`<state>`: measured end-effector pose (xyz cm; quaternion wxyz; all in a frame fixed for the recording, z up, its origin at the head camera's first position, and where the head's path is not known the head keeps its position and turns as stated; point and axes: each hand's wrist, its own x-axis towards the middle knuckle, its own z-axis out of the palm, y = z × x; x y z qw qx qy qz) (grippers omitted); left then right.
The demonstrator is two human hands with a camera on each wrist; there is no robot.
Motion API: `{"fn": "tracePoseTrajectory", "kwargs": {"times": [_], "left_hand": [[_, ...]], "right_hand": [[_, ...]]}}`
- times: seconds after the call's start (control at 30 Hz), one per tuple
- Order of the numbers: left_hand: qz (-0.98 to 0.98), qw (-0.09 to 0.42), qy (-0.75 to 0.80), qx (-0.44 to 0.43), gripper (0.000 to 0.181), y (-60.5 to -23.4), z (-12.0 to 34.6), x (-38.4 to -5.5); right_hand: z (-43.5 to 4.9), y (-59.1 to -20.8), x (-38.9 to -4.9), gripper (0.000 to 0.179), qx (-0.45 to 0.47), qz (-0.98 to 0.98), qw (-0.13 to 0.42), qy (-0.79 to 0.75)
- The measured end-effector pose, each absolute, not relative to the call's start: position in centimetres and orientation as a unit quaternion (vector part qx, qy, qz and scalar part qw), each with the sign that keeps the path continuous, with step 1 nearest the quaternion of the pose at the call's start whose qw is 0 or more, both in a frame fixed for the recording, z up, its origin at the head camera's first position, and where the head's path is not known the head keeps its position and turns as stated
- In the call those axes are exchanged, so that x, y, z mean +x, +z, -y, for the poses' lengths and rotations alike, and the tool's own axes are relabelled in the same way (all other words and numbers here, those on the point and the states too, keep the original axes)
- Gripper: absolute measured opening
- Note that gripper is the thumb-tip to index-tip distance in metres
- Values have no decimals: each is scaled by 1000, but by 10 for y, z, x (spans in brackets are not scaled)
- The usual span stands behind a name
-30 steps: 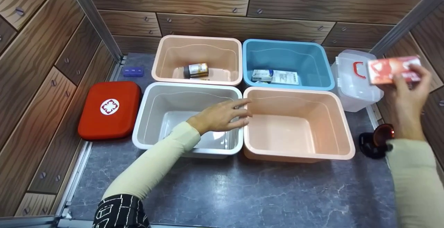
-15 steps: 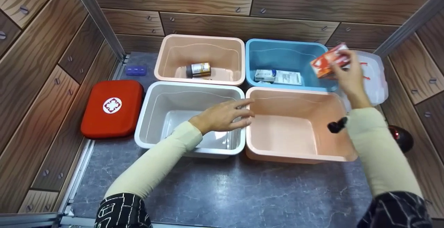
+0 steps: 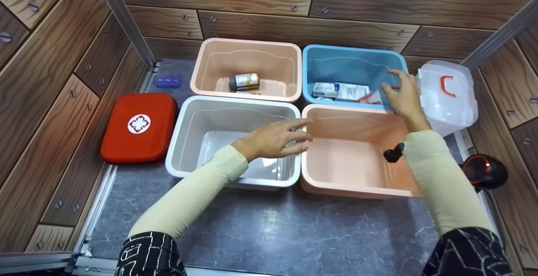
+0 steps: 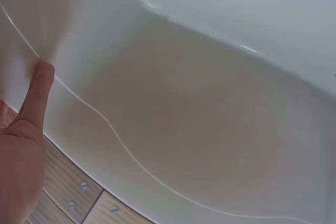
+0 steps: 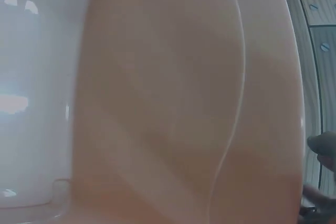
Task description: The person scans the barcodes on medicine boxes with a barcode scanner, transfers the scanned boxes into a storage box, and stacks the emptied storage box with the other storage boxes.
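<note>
My right hand [image 3: 403,95] is over the right side of the blue bin [image 3: 349,66], fingers and thumb apart with nothing between them. Below it in that bin lies a blurred red-and-white box [image 3: 371,98], partly behind the front rim, beside white medicine boxes [image 3: 352,92]. Only fingertips of this hand show at the edge of the right wrist view. My left hand [image 3: 273,139] reaches over the grey bin [image 3: 218,112], its spread fingers at the rim beside the front peach bin [image 3: 344,158]. In the left wrist view its thumb [image 4: 39,95] points along the grey bin's inner wall.
A rear peach bin [image 3: 248,61] holds a dark, labelled bottle [image 3: 244,82]. A red first-aid case [image 3: 141,129] and a purple pill organizer [image 3: 168,82] lie on the left. On the right stand a clear lidded box [image 3: 447,95] and a black device with a red light [image 3: 485,171].
My right hand has swung left from the far right, carrying the red-and-white box, and has let it go into the blue bin. My left hand stays at the rim.
</note>
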<state>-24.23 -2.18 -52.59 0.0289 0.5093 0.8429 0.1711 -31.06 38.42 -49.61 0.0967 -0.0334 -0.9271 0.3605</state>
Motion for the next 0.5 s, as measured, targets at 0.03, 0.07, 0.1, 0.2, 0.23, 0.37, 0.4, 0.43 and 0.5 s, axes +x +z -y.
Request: {"fn": "tracePoseTrajectory", "kwargs": {"times": [0.03, 0.07, 0.1, 0.2, 0.23, 0.37, 0.4, 0.43, 0.5], "left_hand": [[-843, 28, 171, 510, 44, -526, 22, -242], [-843, 27, 170, 510, 44, -525, 22, -242], [-843, 28, 171, 509, 44, -525, 22, -242], [-845, 31, 174, 506, 44, -525, 23, -242], [-845, 32, 175, 504, 44, -525, 23, -242], [-845, 37, 176, 504, 45, -524, 22, -242], [-845, 37, 176, 504, 45, -524, 22, -242], [-844, 37, 176, 505, 45, -524, 22, -242], [-845, 38, 175, 504, 45, -524, 22, -242]], "right_hand": [[-384, -496, -308, 47, -23, 927, 104, 361], [-384, -496, -305, 44, -9, 926, 109, 362], [-384, -496, -302, 41, 7, 924, 110, 367], [-382, -495, -292, 34, 64, 920, 98, 374], [-380, -494, -288, 31, 83, 920, 92, 372], [-373, -492, -271, 23, 145, 922, 77, 351], [-370, -491, -266, 21, 157, 922, 76, 345], [-367, -490, -262, 19, 170, 922, 70, 340], [-359, -488, -256, 19, 203, 919, 29, 336]]}}
